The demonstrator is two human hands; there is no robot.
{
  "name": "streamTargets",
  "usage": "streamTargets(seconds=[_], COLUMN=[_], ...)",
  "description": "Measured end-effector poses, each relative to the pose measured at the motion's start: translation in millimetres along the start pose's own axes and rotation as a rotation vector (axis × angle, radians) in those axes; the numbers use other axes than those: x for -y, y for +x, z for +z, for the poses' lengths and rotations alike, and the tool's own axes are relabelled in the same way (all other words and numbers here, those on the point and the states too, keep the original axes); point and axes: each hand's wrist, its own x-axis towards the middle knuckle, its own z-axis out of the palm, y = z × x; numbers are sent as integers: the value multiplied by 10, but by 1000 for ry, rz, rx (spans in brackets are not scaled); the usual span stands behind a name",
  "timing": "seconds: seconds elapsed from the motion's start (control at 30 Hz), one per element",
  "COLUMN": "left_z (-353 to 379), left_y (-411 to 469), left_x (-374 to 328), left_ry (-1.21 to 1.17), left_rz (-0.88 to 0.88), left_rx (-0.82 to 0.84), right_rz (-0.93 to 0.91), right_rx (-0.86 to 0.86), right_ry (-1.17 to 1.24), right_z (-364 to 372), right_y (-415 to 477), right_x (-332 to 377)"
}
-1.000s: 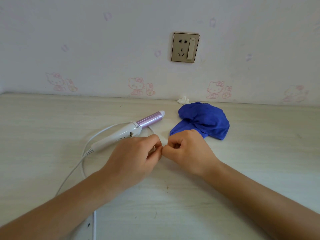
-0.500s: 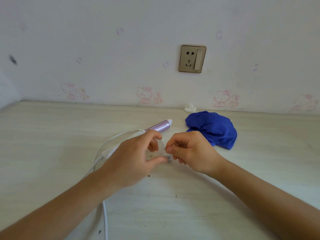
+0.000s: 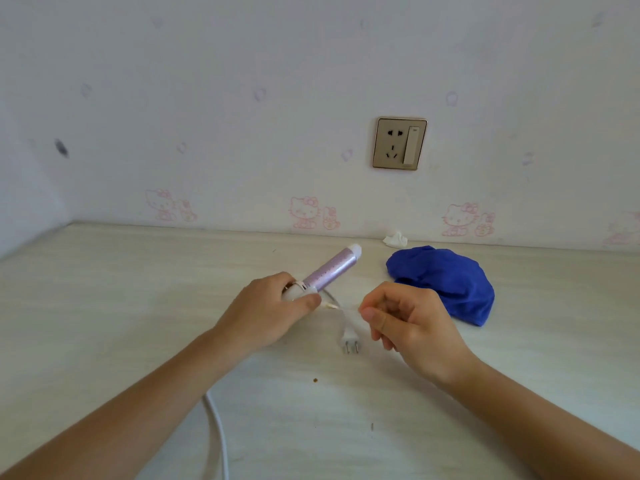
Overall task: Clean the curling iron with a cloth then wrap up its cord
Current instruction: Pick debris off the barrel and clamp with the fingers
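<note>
My left hand (image 3: 273, 306) grips the white handle of the curling iron (image 3: 332, 268), lifting it so the purple barrel points up and right toward the wall. A short stretch of white cord hangs from below my thumb to the plug (image 3: 349, 341), which lies on the table with its prongs toward me. More of the cord (image 3: 216, 427) runs under my left forearm to the bottom edge. My right hand (image 3: 408, 323) hovers just right of the plug, fingers curled, thumb against forefinger, with nothing clearly visible in the pinch. The blue cloth (image 3: 446, 282) lies crumpled behind my right hand.
The pale wooden table (image 3: 121, 306) meets a wall with pink cartoon stickers. A wall socket (image 3: 400, 143) sits above the cloth. A small white tissue scrap (image 3: 394, 240) lies at the wall's foot. A few dark crumbs dot the table near me.
Both hands were pinched together over the plug end; now they have parted. My left hand has taken the iron's handle and raised it, and the plug lies free on the table.
</note>
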Motion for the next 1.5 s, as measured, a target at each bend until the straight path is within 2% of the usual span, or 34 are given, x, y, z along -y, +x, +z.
streamTargets(seconds=[0.07,0.2,0.27,0.37,0.53,0.73,1.07,1.2,1.37,1.5], left_z=[-60,-138,-135,-75,21,78,49,33,10,0], left_y=[-67,-194,-227,-243,-218,-203,-219,-220,-233,-224], left_x=[-20,-47,-60,-37,70,150,152,136,126,115], left_ry=[-381,-964,-1132,-1254,-1288,-1124,-1200,-1252,-1296,-1282], left_rz=[-49,-109,-135,-187,-215,-146,-142,-144,-156,-155], left_rx=[9,117,153,142,111,145,125,146,131,110], right_rz=[-32,-94,-125,-154,-178,-177,-140,-162,-140,-159], right_rx=[-15,11,49,156,246,225,181,280,258,303], right_ry=[25,24,-8,-128,-233,-256,-160,-179,-96,-172], right_z=[5,73,137,239,335,275,158,253,275,406], right_y=[40,238,395,627,805,885,878,786,725,614], right_x=[53,214,320,430,430,348,348,368,344,362])
